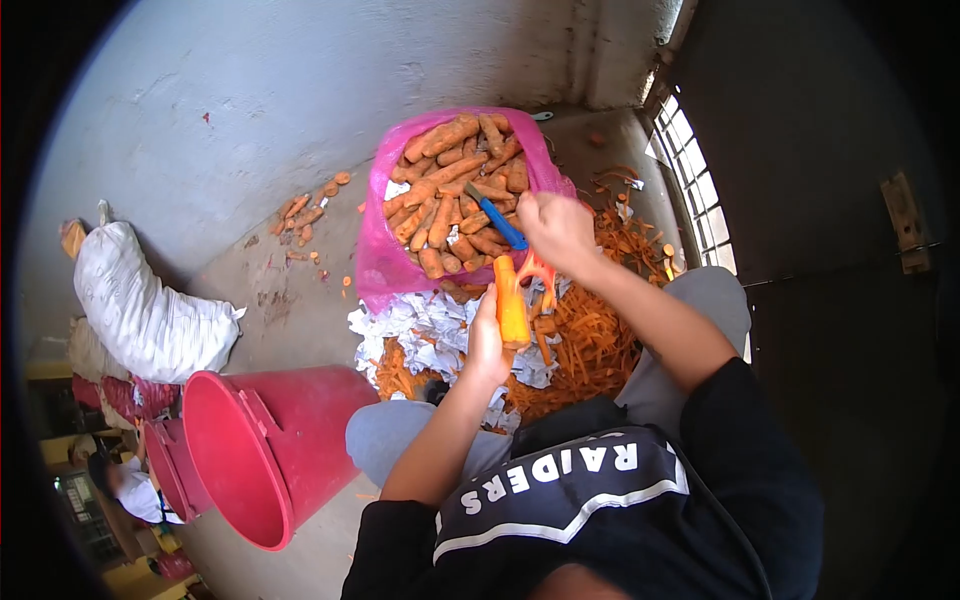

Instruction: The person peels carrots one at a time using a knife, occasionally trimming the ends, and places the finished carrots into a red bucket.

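My left hand (487,338) is closed around a bright orange, peeled-looking carrot (511,310), held upright above the scraps. Close to the carrot's upper right side, my right hand (557,230) is curled into a grip on an orange-red peeler (537,270), whose forked head points down towards it. A knife with a blue handle (502,224) shows just left of my right hand, its blade pointing up and left over the carrots. Behind both hands stands a pink plastic bag (377,262), opened wide and full of unpeeled carrots (440,180).
Orange peelings (590,350) and torn white paper (425,325) cover the floor between my legs. Red tubs (320,420) stand at the left, with a stuffed white sack (150,300) beyond. Loose carrot pieces (300,217) lie by the wall. Another person (137,490) is at the far left.
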A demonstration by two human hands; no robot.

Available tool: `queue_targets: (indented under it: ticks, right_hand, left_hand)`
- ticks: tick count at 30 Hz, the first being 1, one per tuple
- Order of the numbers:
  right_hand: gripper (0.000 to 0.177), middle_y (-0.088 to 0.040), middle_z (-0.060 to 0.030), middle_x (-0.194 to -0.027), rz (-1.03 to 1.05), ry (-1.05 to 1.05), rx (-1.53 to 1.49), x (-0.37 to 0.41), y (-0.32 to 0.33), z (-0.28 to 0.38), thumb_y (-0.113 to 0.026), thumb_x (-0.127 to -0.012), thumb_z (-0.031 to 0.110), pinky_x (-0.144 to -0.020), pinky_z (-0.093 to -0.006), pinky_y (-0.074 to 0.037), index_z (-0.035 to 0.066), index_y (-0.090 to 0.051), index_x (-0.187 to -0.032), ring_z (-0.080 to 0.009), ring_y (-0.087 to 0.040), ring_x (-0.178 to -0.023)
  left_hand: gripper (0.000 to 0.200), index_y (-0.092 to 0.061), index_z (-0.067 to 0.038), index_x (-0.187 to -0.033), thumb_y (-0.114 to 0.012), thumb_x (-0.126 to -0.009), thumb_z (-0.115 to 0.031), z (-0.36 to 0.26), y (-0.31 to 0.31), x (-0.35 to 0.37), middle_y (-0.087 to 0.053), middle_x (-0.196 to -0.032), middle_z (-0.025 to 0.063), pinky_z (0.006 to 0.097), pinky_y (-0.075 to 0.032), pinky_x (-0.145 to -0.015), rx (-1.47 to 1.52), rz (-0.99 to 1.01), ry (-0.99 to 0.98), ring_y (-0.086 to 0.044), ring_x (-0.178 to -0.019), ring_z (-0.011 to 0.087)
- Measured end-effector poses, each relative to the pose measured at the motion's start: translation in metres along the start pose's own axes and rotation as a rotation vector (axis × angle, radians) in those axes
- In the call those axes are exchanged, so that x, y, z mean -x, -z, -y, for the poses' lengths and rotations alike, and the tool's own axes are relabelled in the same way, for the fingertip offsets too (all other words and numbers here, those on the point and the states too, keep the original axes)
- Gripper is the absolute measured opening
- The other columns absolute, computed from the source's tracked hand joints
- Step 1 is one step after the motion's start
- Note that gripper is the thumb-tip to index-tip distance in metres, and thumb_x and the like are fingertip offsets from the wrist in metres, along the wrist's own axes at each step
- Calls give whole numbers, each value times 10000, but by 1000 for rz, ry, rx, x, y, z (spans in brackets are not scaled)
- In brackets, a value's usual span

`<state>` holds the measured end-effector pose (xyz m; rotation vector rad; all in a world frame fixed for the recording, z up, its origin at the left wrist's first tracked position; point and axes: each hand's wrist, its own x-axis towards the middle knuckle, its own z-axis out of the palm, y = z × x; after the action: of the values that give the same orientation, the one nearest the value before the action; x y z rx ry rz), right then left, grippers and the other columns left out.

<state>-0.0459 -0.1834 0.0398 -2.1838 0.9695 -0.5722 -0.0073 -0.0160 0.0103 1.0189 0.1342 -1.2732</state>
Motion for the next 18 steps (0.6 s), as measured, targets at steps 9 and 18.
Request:
queue_targets:
  ticks: [9,18]
  right_hand:
    - [410,-572,-120,-648,-69,189,-30,30,5,12,-440,-904,281,-540,-432,-445,53,-609,-608,-330,-575,-591]
    - [427,-598,-181,-669,-52,69,25,18,-3,2,-441,-897,301,-584,-448,-464,10,-595,-626,-369,-598,-628]
  left_hand:
    - [358,-559,-130,-1060,-375,-970,-424,-5,-24,-3,-625,-856,25,313,-487,-546,132,18,39,-603,-685,144]
    - [362,-559,-93,-1050,-392,-977,-405,8,-4,-14,-596,-790,11,264,-429,-504,-54,76,-21,-562,-617,113]
